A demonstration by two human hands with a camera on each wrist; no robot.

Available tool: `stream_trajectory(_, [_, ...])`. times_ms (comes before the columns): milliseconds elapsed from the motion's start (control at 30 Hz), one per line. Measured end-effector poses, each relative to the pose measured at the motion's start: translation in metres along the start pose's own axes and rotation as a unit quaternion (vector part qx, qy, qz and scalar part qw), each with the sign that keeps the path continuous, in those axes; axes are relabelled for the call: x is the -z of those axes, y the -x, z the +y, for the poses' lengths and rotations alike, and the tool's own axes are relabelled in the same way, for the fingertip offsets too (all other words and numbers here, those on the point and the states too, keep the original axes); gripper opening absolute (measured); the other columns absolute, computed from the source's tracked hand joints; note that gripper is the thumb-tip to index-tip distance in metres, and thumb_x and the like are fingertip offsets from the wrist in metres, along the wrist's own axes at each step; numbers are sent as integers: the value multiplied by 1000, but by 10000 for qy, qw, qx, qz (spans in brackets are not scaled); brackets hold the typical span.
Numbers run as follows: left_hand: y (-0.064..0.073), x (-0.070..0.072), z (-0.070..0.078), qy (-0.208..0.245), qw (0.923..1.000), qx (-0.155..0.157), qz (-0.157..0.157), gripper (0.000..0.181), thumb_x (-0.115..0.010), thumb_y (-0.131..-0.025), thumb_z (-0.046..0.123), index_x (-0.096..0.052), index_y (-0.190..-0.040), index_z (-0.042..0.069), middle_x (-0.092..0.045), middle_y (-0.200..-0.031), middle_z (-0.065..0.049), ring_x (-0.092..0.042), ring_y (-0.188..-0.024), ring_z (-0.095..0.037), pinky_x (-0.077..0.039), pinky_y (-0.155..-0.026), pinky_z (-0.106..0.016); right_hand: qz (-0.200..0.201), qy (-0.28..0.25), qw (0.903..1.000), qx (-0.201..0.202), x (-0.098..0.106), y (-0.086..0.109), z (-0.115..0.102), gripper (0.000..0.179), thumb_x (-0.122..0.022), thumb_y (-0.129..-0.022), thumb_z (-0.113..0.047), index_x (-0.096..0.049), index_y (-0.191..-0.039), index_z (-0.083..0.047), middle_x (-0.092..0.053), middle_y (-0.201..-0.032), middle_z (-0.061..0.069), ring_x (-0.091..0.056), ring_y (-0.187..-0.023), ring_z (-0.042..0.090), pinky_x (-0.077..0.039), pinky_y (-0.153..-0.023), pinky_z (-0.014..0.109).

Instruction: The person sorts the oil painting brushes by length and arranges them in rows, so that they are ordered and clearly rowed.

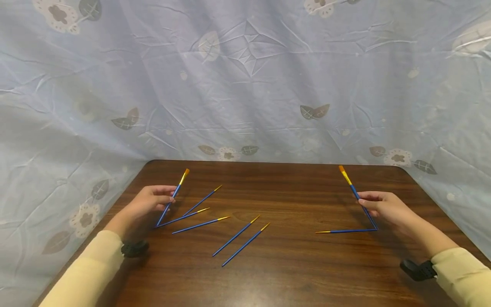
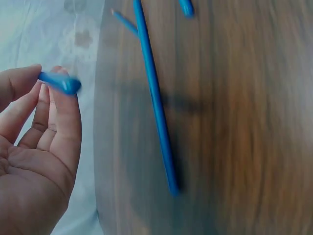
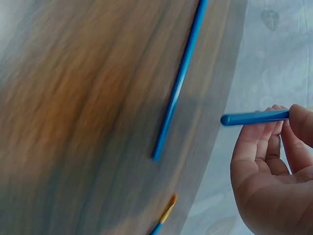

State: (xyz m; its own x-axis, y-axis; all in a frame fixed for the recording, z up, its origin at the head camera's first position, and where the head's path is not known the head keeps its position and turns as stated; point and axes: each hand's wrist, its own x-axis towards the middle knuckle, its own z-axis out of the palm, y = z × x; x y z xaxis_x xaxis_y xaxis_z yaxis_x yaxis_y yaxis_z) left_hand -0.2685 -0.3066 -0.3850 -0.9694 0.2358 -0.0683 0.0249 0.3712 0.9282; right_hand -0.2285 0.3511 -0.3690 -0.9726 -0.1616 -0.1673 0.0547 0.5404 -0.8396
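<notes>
Sleeves (image 1: 86, 270) nearest, I'm logging left hand (image 1: 145, 201) and right hand (image 1: 386, 207) pinching one lifted paintbrush (image 1: 176, 191) each, six others (image 1: 246, 244) lying unlifted.

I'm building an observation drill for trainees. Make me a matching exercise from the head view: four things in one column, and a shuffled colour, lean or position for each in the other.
Column 1
1. Left-held paintbrush
2. Tabletop
3. Right-held paintbrush
4. Lying paintbrush by the right hand

Column 2
A. Bristles up, top leaning toward the picture's left
B. On its side, bristles pointing toward the picture's left
C. Bristles up, top leaning toward the picture's right
D. Dark brown, wood-grained

Right pairs: 1-C, 2-D, 3-A, 4-B
</notes>
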Motion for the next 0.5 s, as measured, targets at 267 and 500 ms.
stream_trajectory(267, [-15, -30, 16, 860, 9962, 31, -91, 49, -60, -92, -1, -44, -135, -15, -64, -113, -16, -64, -101, -26, -56, -83, -45, -280, -680, 9971, 211, -16, -13, -17, 59, -59, -99, -27, -41, -140, 11, -57, -128, 16, -61, -106, 14, -54, -87, 33])
stream_trajectory(500, [-26, -57, 30, 1058, 9944, 1, -10, 47, -58, -93, -1, -45, -137, -12, -64, -114, -12, -61, -105, -29, -56, -84, -43, -302, -1128, 9930, 191, -31, -24, -33, 55, -61, -98, -21, -42, -139, 11, -64, -114, 6, -63, -102, 12, -55, -86, 32])
